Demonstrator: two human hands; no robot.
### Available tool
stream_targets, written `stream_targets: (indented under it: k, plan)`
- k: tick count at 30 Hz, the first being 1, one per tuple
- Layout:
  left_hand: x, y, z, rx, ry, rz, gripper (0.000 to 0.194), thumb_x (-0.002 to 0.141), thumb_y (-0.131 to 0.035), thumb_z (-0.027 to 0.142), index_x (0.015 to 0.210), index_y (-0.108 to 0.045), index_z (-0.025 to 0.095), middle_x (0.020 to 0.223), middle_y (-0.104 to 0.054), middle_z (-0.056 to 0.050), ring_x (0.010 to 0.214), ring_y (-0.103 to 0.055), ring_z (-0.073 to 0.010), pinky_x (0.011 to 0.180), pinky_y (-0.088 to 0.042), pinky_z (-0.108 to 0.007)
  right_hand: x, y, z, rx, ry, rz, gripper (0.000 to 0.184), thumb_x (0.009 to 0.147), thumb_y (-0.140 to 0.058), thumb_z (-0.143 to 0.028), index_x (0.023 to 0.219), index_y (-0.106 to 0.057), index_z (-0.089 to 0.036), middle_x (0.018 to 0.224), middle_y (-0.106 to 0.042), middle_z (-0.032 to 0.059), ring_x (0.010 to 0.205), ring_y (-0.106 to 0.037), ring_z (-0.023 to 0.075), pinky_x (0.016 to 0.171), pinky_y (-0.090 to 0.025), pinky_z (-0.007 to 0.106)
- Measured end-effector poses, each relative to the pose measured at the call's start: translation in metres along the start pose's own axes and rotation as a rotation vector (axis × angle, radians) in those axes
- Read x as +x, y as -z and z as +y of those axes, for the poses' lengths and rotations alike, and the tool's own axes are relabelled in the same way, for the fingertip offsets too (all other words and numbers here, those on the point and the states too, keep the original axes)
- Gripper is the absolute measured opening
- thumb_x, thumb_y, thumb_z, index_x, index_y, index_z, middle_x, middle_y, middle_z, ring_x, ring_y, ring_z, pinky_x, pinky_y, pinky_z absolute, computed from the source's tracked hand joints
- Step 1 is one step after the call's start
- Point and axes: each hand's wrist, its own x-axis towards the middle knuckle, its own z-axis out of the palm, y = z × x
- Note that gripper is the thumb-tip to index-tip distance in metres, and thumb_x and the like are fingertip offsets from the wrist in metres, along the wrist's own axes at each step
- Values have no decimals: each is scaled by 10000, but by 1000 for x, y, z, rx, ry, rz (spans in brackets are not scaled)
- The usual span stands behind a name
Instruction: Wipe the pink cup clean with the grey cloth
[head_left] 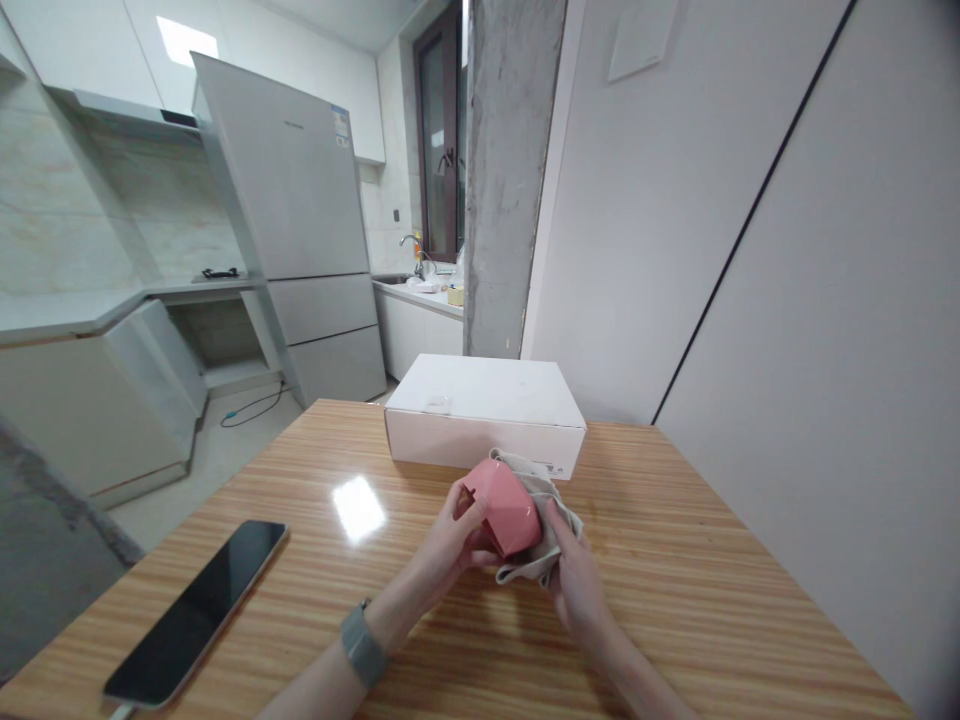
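Note:
A glossy pink faceted object (504,505), its exact kind unclear, is held above the table in front of the white box. My left hand (459,530) grips its left side, thumb on the near face and fingers partly hidden behind it. A grey-beige cloth (551,525) is bunched against the object's right side and under it. My right hand (574,570) closes on this cloth, with the thumb on top and the other fingers mostly out of sight. The cloth touches the pink object.
A white box (487,440) stands on the wood-grain table (690,580) just beyond my hands. To the left lies a dark smartphone (199,615) with a cable plugged in. A white wall (825,400) borders the table's right side; a refrigerator (300,200) stands farther back.

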Motion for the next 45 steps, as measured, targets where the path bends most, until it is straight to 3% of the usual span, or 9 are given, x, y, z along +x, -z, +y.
stream_targets:
  k: [4,9,15,19,25,29,36,42,45]
  plan:
    - [-2,-1,0,134,-174,73,725,618,-814,327,1238,-443,266,1250,-533,-112,952,-620,-236,730,-544,-329,5,4,2,0,38,30,409,637,-790,-486,899,-739,-176,886,-760,52,800,-709,220,719,-586,303]
    - [-2,-1,-4,123,-222,-2,1014,488,-880,205,1342,-341,302,1245,-554,-104,1029,-603,-255,838,-509,-335,7,7,2,-37,59,59,429,632,-788,-497,913,-737,-177,898,-755,56,867,-701,237,771,-571,318]
    - [6,1,-7,-94,-53,65,711,730,-705,494,1338,-402,283,1230,-586,-96,941,-640,-196,828,-500,-317,6,8,0,-37,35,20,437,633,-780,-519,907,-745,-180,899,-760,61,979,-674,266,872,-538,361]
    - [4,1,-5,-105,-18,52,618,716,-731,479,1216,-525,180,1112,-636,-132,940,-647,-222,813,-517,-316,8,12,1,-39,68,14,423,643,-776,-522,903,-745,-190,896,-762,55,968,-674,261,869,-537,365]
    - [-4,2,0,30,-19,-13,642,726,-722,449,1279,-474,240,1155,-604,-126,832,-662,-236,577,-553,-313,7,11,1,-55,54,38,437,614,-785,-541,863,-738,-186,829,-759,46,787,-694,230,700,-567,321]
    - [-4,0,4,99,-113,23,709,648,-792,365,1275,-473,277,1322,-502,-125,905,-647,-255,626,-564,-328,6,11,1,-69,71,47,453,598,-788,-552,849,-735,-180,825,-754,39,773,-685,225,693,-563,319]
    - [-9,0,0,287,-235,-16,976,504,-873,155,1337,-393,321,1297,-540,-117,1052,-609,-286,850,-526,-373,9,14,2,-73,71,110,424,585,-813,-513,847,-745,-187,824,-762,37,780,-699,215,684,-560,278]
    - [-2,2,-4,122,-254,-5,762,715,-754,349,1387,-400,283,1351,-525,-109,1127,-578,-261,943,-469,-351,7,10,1,-35,62,78,444,580,-816,-513,873,-747,-187,893,-764,47,867,-698,229,781,-555,296]
    - [4,4,-9,71,-193,62,776,704,-766,359,1382,-407,241,1241,-610,-127,1094,-599,-256,935,-470,-357,6,11,1,-39,62,95,430,588,-815,-504,876,-742,-193,884,-764,46,873,-697,229,775,-555,298]
